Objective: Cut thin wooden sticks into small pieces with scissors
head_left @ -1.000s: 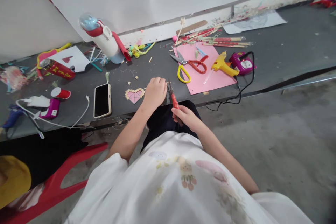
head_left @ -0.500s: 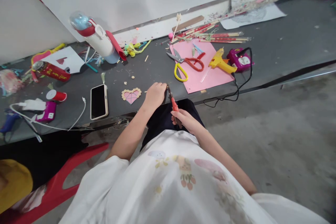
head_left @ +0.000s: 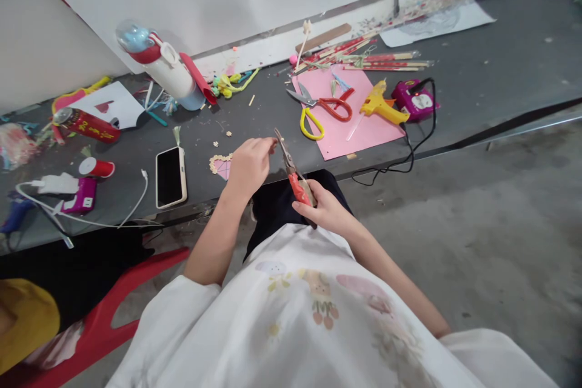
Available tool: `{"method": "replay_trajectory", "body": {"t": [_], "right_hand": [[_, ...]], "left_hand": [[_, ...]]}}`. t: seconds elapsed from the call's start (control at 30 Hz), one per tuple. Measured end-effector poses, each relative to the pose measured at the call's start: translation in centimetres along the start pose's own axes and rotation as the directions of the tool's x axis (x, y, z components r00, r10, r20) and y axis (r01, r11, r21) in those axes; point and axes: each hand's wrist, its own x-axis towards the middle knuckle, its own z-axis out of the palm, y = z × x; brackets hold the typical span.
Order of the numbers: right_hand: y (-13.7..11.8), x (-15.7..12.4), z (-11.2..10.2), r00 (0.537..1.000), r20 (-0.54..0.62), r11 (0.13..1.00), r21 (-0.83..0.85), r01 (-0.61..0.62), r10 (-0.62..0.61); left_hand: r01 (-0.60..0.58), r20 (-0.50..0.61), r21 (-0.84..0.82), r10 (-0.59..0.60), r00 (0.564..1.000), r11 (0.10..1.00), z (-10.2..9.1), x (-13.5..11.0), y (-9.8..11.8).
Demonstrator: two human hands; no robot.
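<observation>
My right hand (head_left: 321,206) is closed round the red handles of a pair of small pliers (head_left: 291,170), whose metal jaws point up and left toward my left hand. My left hand (head_left: 248,163) is closed in a pinch just left of the jaw tips, holding something too small to make out. Under and behind that hand lies a pink paper heart edged with pale beads (head_left: 218,163), partly hidden, on the dark grey table (head_left: 254,118).
A phone (head_left: 171,176) lies left of the heart. A pink sheet (head_left: 350,112) holds yellow-and-red scissors (head_left: 318,112) and a yellow glue gun (head_left: 379,106) beside a purple charger (head_left: 413,99). A white bottle (head_left: 163,66), red can (head_left: 84,124), cables and a red chair (head_left: 109,315) are at left.
My left hand has moved left and now covers part of the heart. The pliers have tilted left, their jaws following the hand. The view shifted slightly.
</observation>
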Motion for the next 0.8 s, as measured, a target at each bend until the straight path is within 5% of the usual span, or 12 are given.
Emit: {"method": "replay_trajectory", "body": {"t": [0.2,0.43,0.8], "right_hand": [[0.2,0.0,-0.4,0.966,0.258,0.945,0.314,-0.094,0.011],[1.2,0.7,-0.6,0.938,0.333,0.869,0.487,-0.085,-0.094],[1.4,0.9,-0.8,0.936,0.343,0.913,0.401,-0.073,-0.076]], "left_hand": [[-0.003,0.048,0.066,0.000,0.999,0.998,-1.6,0.0,0.5],[-0.016,0.102,0.193,-0.004,0.995,0.981,-2.6,0.3,1.3],[0.003,0.217,0.209,-0.049,0.975,0.978,-3.4,0.7,1.4]]}}
